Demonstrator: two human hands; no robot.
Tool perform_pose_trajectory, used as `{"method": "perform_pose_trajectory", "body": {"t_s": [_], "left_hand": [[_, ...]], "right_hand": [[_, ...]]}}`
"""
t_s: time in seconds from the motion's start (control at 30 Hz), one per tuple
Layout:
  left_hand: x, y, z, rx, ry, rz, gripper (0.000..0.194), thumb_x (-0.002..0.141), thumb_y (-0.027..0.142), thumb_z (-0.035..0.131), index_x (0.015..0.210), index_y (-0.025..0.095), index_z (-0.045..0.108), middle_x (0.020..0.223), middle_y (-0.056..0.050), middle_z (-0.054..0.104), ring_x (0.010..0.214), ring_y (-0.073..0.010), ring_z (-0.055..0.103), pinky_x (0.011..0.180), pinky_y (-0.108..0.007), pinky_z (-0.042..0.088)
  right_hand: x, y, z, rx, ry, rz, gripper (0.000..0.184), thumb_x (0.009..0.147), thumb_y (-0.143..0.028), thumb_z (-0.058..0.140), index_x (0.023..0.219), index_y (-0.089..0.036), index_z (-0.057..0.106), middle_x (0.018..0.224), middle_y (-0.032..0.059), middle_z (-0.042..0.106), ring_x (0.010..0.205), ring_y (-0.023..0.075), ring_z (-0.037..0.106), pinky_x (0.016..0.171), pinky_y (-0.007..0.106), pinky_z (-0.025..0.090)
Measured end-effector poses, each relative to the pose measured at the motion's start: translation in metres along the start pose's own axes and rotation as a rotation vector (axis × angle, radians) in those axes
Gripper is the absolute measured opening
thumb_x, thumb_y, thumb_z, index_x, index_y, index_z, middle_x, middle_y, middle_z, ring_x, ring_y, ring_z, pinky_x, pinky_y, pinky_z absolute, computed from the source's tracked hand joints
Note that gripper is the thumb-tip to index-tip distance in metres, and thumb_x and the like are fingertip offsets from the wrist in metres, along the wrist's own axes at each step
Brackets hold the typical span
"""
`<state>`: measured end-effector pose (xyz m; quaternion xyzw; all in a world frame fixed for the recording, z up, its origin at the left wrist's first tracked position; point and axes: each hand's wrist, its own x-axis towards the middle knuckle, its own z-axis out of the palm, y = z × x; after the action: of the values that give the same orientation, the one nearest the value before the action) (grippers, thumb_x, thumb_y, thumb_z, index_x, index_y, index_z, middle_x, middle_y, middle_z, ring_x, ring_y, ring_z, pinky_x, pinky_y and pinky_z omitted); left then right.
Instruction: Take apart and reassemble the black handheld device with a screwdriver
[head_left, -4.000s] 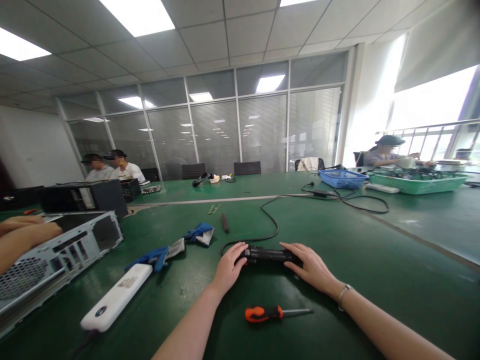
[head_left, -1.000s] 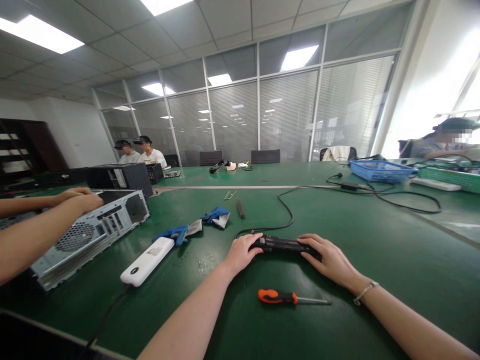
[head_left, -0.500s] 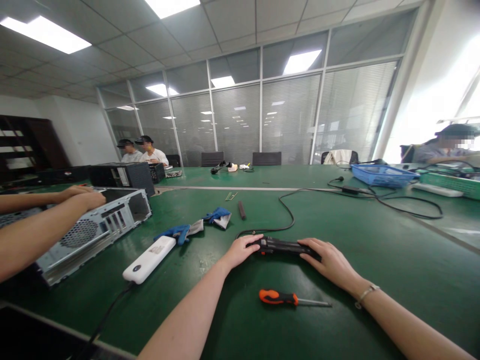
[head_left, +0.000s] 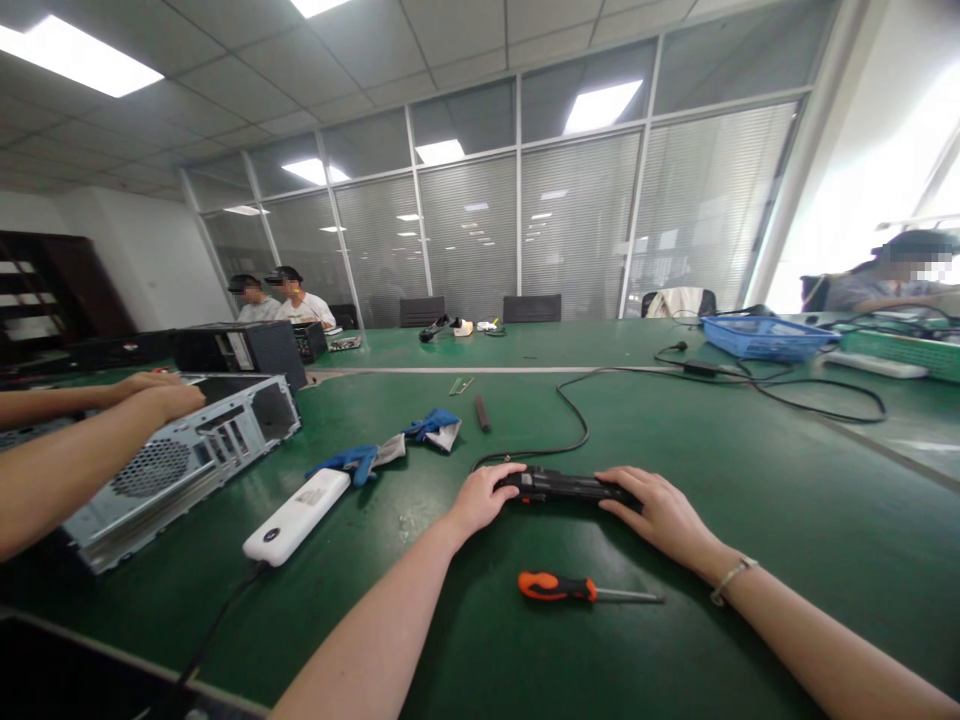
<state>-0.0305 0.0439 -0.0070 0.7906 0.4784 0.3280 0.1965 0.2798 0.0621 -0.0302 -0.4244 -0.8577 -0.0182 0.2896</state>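
Left hand [head_left: 484,497] clamped on left end of black device [head_left: 559,485], right hand [head_left: 660,512] clamped on right end. Device crosswise at table [head_left: 750,480], resting or just above, can't tell. Black cord [head_left: 587,430] beyond. Orange-black screwdriver [head_left: 559,588] nearer person. Leftward: blue-gray gloves [head_left: 360,463], white box [head_left: 296,520], metal case [head_left: 154,468].

Left hand [head_left: 484,497]: palm down, curled in a grip | Right hand [head_left: 660,510]: the same | Forearms [head_left: 394,610]: extended forward, angled inward
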Motion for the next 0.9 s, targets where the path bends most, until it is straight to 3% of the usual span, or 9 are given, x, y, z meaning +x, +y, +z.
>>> {"method": "perform_pose_trajectory", "body": {"t_s": [0.37,0.9], "left_hand": [[-0.0056,0.0016,-0.0017,0.051,0.002,0.018,0.041,0.085,0.023,0.062,0.125,0.028,0.059,0.127,0.0,0.063,0.117,-0.0219,0.057,0.104,-0.033,0.041],[-0.0041,0.0007,0.0069,0.148,0.038,0.016,0.039,0.083,0.017,0.065,0.12,0.029,0.06,0.119,0.002,0.067,0.108,-0.0225,0.06,0.099,-0.034,0.043]], "right_hand": [[0.0014,-0.0039,-0.0016,0.014,0.0,-0.005,0.038,0.088,-0.045,0.054,0.121,-0.028,0.059,0.114,0.0056,0.066,0.102,0.0249,0.063,0.089,0.042,0.051],[0.0039,-0.0069,-0.005,0.068,-0.018,0.049,0.031,0.085,-0.044,0.058,0.109,-0.024,0.064,0.102,0.0069,0.067,0.091,0.0244,0.063,0.081,0.039,0.05]]}}
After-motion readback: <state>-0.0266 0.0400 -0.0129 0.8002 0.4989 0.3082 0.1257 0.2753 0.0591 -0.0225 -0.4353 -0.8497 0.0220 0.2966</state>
